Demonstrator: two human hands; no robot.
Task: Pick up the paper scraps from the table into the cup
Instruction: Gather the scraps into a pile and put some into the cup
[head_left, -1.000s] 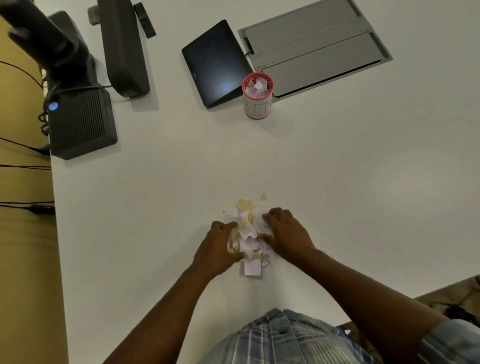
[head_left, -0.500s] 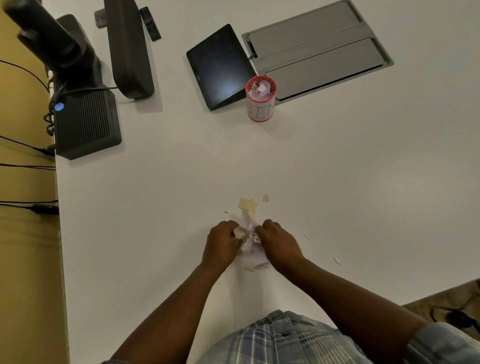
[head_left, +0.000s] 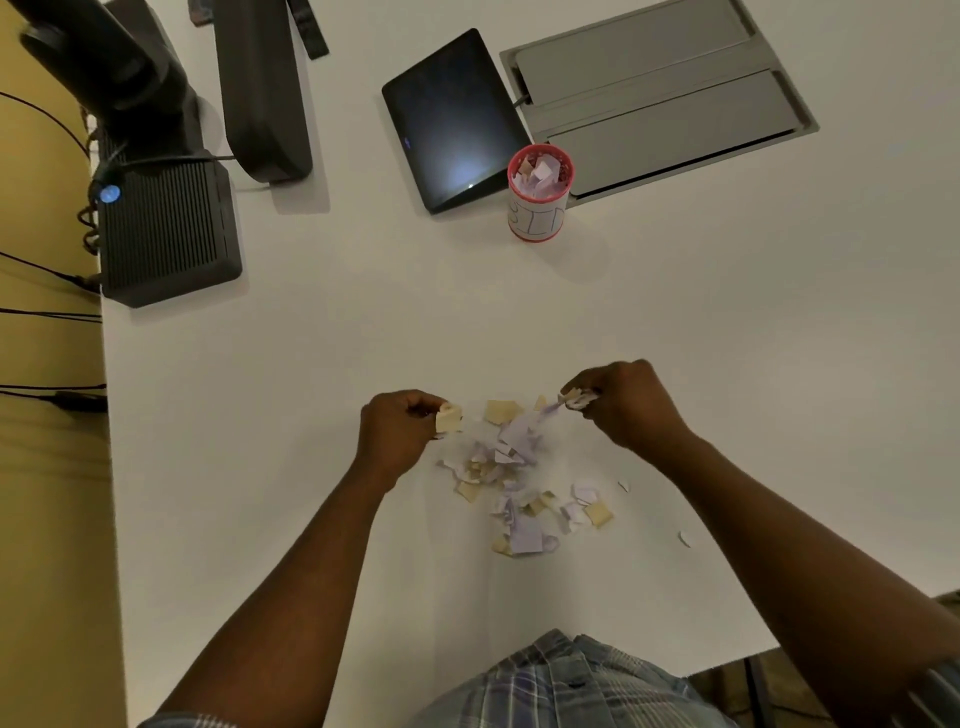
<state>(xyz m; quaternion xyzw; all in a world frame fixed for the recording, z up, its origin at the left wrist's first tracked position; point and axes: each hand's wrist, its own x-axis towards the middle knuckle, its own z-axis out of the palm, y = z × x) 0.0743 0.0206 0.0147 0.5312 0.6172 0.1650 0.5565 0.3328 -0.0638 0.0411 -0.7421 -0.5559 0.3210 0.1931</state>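
Observation:
A loose pile of white and tan paper scraps (head_left: 514, 478) lies on the white table (head_left: 363, 338) between my hands. My left hand (head_left: 397, 431) is closed on a tan scrap at the pile's left edge, slightly raised. My right hand (head_left: 623, 405) pinches a few small scraps at the pile's upper right. The red-rimmed white cup (head_left: 538, 195) stands upright farther back, holding several scraps, well apart from both hands.
A dark tablet (head_left: 452, 119) lies just left of the cup, a grey recessed panel (head_left: 660, 88) behind it. A black box with a blue light (head_left: 166, 234) and dark stands (head_left: 260, 88) sit at the far left. A couple of stray scraps (head_left: 684, 539) lie right of the pile.
Both hands were pressed together over the scraps; they have since lifted and moved apart, each holding scraps. The pile now lies spread out between them.

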